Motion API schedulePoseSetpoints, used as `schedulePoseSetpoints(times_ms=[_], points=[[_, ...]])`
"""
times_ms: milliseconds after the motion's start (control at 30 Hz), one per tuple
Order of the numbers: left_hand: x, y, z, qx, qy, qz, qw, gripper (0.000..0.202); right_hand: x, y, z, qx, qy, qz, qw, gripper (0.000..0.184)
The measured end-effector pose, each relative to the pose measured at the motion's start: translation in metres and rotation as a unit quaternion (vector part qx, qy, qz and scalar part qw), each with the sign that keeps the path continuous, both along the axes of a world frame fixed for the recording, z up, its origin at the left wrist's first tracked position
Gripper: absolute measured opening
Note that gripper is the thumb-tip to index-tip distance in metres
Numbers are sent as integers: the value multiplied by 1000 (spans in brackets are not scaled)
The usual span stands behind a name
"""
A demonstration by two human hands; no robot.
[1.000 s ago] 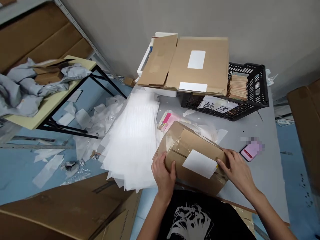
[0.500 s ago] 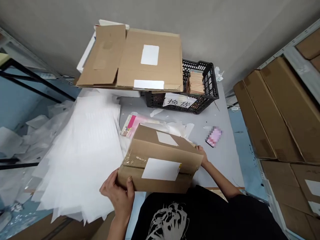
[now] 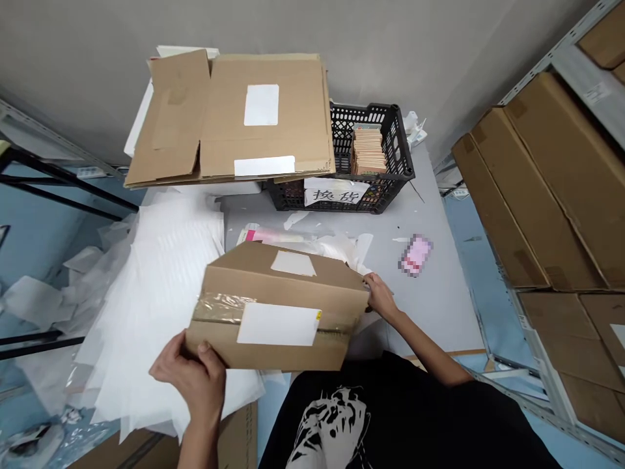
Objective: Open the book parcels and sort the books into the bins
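Note:
A brown cardboard box (image 3: 288,280), with white labels on two faces and clear tape along a seam, is tilted over the table's near edge. My left hand (image 3: 195,371) grips its lower left corner, thumb on the labelled face. At the box's right end my right hand (image 3: 381,296) is closed on the edge; some of its fingers are hidden behind the cardboard. Just behind the box lie a pink-and-white packet (image 3: 263,235) and crumpled white wrapping (image 3: 342,249), both partly covered by it.
A stack of white foam sheets (image 3: 166,260) spreads at the left. Flattened cardboard (image 3: 273,143) lies over a black crate (image 3: 398,146) holding a row of cards (image 3: 368,150). A pink phone (image 3: 416,254) rests at right, near shelved boxes (image 3: 551,182).
Both hands have shifted left in view with the box, and its taped, labelled face now shows more squarely. The view itself has also moved a little.

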State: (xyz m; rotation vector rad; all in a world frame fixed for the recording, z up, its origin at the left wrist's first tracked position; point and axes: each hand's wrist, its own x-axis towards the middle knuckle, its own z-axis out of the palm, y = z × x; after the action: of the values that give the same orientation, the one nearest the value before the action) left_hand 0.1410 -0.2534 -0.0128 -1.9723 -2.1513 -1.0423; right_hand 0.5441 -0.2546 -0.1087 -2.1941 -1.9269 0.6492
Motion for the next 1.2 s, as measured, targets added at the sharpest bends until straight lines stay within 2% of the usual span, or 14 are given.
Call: schedulePoseSetpoints(times_ms=[100,200,367,500,600,667,733,800,867,933,1000,1067,1133,1200], points=[[-19,24,-2,-18,9,-5,1000,41,6,1,-4,-11,-35,-26,999,25],[-29,38,-9,-11,28,-16,999,40,2,-9,-16,-48,-64,-48,996,32],[-27,28,-13,3,21,-11,1000,42,-32,-17,-30,-78,-73,-38,994,49],[-22,15,-10,-13,7,-8,1000,45,-41,-9,-23,-104,-60,-44,992,49],[-25,15,-9,-16,14,-18,1000,45,-16,-14,-5,-106,-40,-59,992,50],[-26,18,-9,-11,22,-33,999,43,15,-23,16,-72,5,-82,994,47],[-22,24,-7,-1,32,-56,998,40,48,-30,45,-8,79,-98,992,41],[-12,30,-2,10,37,-93,995,35,76,-31,83,40,128,-114,984,41],[7,36,9,32,38,-150,987,29,94,-26,128,58,145,-93,983,43],[33,38,24,66,44,-221,972,29,101,-16,175,94,109,-42,989,40],[62,38,42,89,63,-288,951,38,98,-3,221,126,77,23,989,42],[91,36,58,92,55,-313,944,43,89,12,260,137,67,90,984,45],[117,33,70,87,21,-316,945,43,78,28,290,127,51,164,977,45],[136,30,76,88,-24,-323,942,45,67,46,308,103,34,243,964,44]])
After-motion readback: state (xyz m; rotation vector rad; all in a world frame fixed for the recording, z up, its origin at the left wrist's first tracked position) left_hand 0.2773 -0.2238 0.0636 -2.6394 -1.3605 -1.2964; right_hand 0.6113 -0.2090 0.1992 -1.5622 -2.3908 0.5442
